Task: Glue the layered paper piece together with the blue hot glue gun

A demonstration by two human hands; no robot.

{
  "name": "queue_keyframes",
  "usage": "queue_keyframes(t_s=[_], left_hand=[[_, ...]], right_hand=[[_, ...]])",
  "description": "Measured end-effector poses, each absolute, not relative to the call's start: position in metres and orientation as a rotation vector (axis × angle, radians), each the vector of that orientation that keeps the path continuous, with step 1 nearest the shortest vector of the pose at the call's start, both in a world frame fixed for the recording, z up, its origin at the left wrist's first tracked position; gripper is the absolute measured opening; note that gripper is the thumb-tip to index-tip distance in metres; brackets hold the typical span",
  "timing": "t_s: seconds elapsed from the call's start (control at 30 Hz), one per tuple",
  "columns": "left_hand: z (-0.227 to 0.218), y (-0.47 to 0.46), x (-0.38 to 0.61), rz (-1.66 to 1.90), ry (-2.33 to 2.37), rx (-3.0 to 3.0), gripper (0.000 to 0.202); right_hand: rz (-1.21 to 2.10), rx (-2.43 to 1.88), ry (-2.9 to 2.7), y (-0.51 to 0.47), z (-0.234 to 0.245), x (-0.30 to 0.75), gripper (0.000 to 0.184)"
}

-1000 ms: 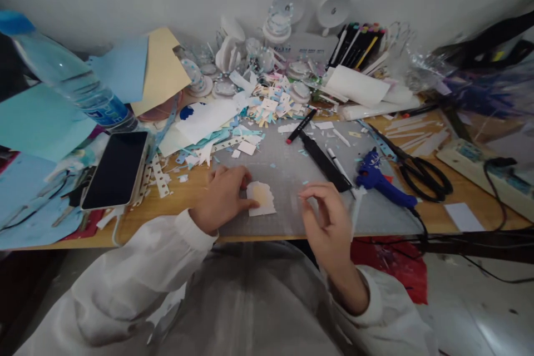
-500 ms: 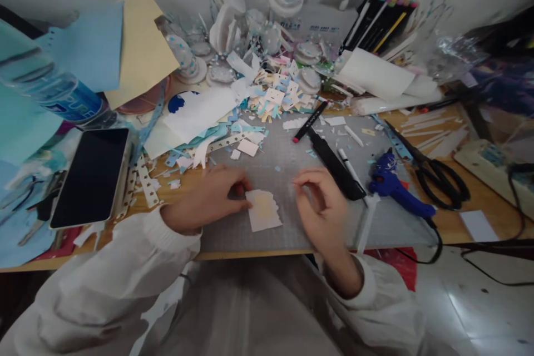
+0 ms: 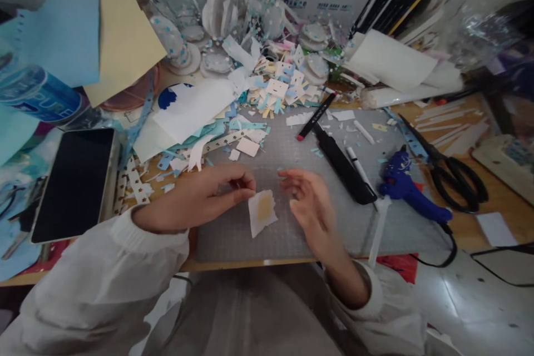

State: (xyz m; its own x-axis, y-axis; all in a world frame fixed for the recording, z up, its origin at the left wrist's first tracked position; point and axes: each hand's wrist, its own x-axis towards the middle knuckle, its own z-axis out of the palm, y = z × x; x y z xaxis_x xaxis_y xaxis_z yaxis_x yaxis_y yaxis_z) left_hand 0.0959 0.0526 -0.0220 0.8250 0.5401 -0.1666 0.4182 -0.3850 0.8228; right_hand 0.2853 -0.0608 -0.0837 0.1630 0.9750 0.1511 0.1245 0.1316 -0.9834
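A small white piece of paper with a yellowish square patch on it and a ragged edge hangs at the fingertips of my left hand. Thumb and index finger pinch its upper left corner. To the right of the paper and apart from it, my right hand is held with loosely bent, parted fingers and nothing visible in them. Both hands are over the grey cutting mat. Beyond the right hand lie a black cutter-like tool and a black marker with a red tip.
A blue glue gun and black scissors lie on the right. On the left are a phone and a water bottle. Paper cut-outs and scraps are heaped at the back, before white decorated figures.
My left hand has tilted the paper up slightly off the mat. My right hand has come closer to it, its fingers now reaching leftward. The camera view has shifted a little.
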Motion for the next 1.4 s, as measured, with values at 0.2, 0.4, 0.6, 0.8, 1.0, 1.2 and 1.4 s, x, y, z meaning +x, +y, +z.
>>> queue_keyframes(t_s=[0.2, 0.4, 0.6, 0.8, 1.0, 1.2, 1.4], left_hand=[[-0.012, 0.053, 0.092, 0.196, 0.564, 1.763, 0.017], [-0.015, 0.042, 0.085, 0.256, 0.635, 1.623, 0.021], [-0.022, 0.014, 0.082, 0.468, 0.767, 1.493, 0.028], [-0.041, -0.021, 0.09, 0.664, 0.76, 1.145, 0.022], [-0.065, -0.034, 0.103, 0.829, 0.813, 0.871, 0.009], [-0.07, -0.037, 0.102, 0.871, 0.79, 0.801, 0.01], [-0.069, -0.038, 0.102, 0.873, 0.777, 0.813, 0.013]], right_hand=[[1.147, -1.12, -1.188, -0.055, -0.071, 0.274, 0.046], [1.253, -1.122, -1.168, -0.059, -0.051, 0.264, 0.034], [1.372, -1.056, -1.062, -0.064, -0.043, 0.263, 0.027], [1.464, -1.011, -0.948, -0.062, -0.049, 0.261, 0.022], [1.536, -0.997, -0.934, -0.065, -0.059, 0.258, 0.028], [1.491, -0.946, -0.782, -0.07, -0.077, 0.263, 0.037], [1.229, -1.071, -0.66, -0.075, -0.082, 0.266, 0.034]])
